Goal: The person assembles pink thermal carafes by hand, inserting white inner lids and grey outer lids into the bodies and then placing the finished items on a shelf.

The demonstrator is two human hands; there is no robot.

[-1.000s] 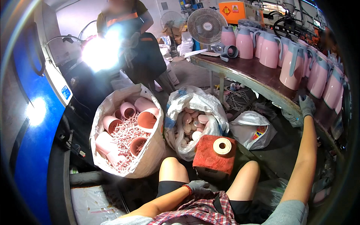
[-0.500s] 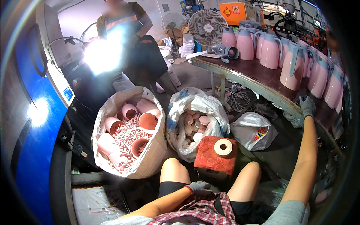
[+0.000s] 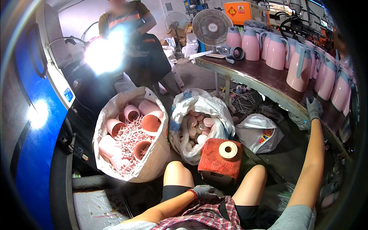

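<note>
My left hand (image 3: 204, 191), in a grey glove, lies on my lap over a red plaid cloth (image 3: 214, 211), holding nothing. On the right my arm is stretched out, and my gloved right hand (image 3: 314, 109) rests on the edge of a dark brown table (image 3: 260, 73) with its fingers extended. Just beyond that hand stands a pink jug (image 3: 299, 71) with a grey handle, apart from the fingers. Several more such jugs are upright along the table. Between my knees sits a red cloth-covered box (image 3: 214, 163) with a cream ring-shaped roll (image 3: 228, 150) on top.
A large white sack (image 3: 153, 161) holds pink cylinders and small pink pieces. Beside it, another bag (image 3: 191, 97) contains round pink and white discs. A tied white bag (image 3: 260, 134) lies under the table. A fan (image 3: 212, 27) and a standing co-worker (image 3: 147, 57) are farther back.
Both my hands have stayed in place. The co-worker's arm has shifted, and a hand now shows in front of the body.
</note>
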